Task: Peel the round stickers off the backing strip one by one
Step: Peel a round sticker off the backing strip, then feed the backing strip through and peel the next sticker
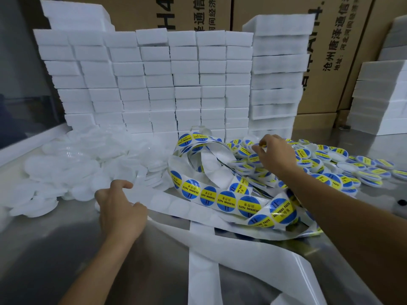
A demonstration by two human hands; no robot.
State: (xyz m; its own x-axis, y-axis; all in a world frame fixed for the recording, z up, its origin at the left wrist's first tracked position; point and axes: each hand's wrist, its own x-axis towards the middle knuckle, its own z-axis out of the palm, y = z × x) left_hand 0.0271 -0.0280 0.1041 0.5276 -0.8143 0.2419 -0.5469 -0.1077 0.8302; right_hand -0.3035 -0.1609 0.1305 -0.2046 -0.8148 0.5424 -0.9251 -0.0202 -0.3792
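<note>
A long white backing strip [167, 205] loops across the steel table, carrying a row of round blue-and-yellow "soldering paste" stickers [226, 200]. Its near stretch is bare, with only faint round outlines. My left hand [121, 210] pinches the bare end of the strip between thumb and fingers. My right hand [275, 155] reaches over a heap of labelled lids [343, 164] at the right; its fingertips are pinched together at a lid there, and what they hold is too small to tell.
Plain white round lids [72, 170] lie heaped at the left. Stacked white foam blocks [154, 84] wall off the back, with cardboard cartons [330, 51] behind. More empty backing strip [204, 260] trails toward the near edge of the table [55, 249].
</note>
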